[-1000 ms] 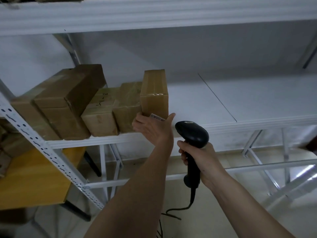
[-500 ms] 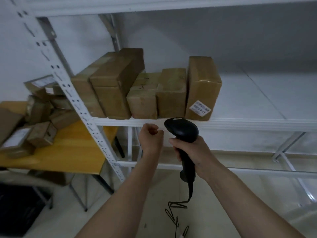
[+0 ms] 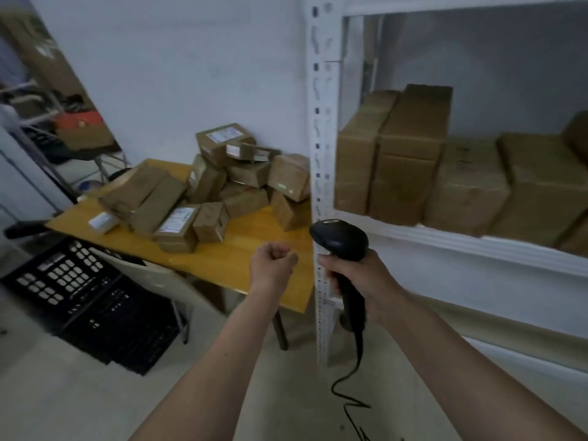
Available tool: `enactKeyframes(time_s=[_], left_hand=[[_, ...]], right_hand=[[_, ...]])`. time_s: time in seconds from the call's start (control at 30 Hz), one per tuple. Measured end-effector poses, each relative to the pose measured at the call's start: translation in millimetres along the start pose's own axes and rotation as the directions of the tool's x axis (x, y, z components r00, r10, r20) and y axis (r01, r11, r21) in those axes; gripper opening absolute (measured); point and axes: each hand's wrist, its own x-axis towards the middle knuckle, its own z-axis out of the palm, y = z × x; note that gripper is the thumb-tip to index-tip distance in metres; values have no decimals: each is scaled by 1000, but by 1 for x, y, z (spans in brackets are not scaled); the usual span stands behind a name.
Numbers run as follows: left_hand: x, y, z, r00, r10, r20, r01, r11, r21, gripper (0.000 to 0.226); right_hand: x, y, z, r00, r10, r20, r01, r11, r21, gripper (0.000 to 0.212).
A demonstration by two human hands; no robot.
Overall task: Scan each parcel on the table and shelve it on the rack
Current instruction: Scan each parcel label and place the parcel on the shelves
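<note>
1. pale walls and pale floor all round; yellow wooden table (image 3: pixel 254 246) against the wall, just left of the white perforated steel rack upright (image 3: pixel 321 154).
2. heaped on the table: loose pile of brown taped cardboard parcels (image 3: pixel 229 183), some showing white labels, several leaning on one another; green scan dot visible on the parcel nearest the upright.
3. standing in a row on the rack's white shelf (image 3: pixel 477 246): shelved brown cardboard boxes (image 3: pixel 410 154), packed side by side, touching.
4. left hand (image 3: pixel 273 262) curled into a loose fist, holding nothing, hovering over the table's near edge, apart from the pile.
5. right hand (image 3: pixel 359 278) wrapped round the handle of the black corded handheld barcode scanner (image 3: pixel 342 240), head aimed towards the pile, very near the upright in view.
6. black slatted plastic crates (image 3: pixel 95 297) on the floor below the table's left side.
7. likely step: reaching for the next parcel to scan.
8. risks, as judgement: pulling a lower parcel from the leaning heap could topple others off the table edge; dangling black cable (image 3: pixel 350 386) could snag on the upright during the swing; labels facing down would defeat a scan; knocking the scanner against the steel post.
</note>
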Motion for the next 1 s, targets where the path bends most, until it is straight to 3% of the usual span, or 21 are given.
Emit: enactKeyframes(time_s=[0.27, 0.57, 0.83, 1.0], left_hand=[[79, -20, -124, 998, -63, 14, 62, 997, 48, 24], [131, -34, -184, 991, -135, 22, 131, 981, 143, 27], [205, -42, -196, 988, -151, 21, 133, 921, 367, 66], [273, -45, -187, 977, -211, 4, 178, 835, 520, 78]], right_hand=[[59, 14, 116, 1000, -5, -7, 5, 1000, -25, 14], [103, 29, 192, 998, 59, 10, -58, 997, -53, 16], [164, 29, 223, 991, 130, 20, -129, 991, -34, 14], [216, 23, 227, 980, 195, 34, -193, 980, -58, 15]])
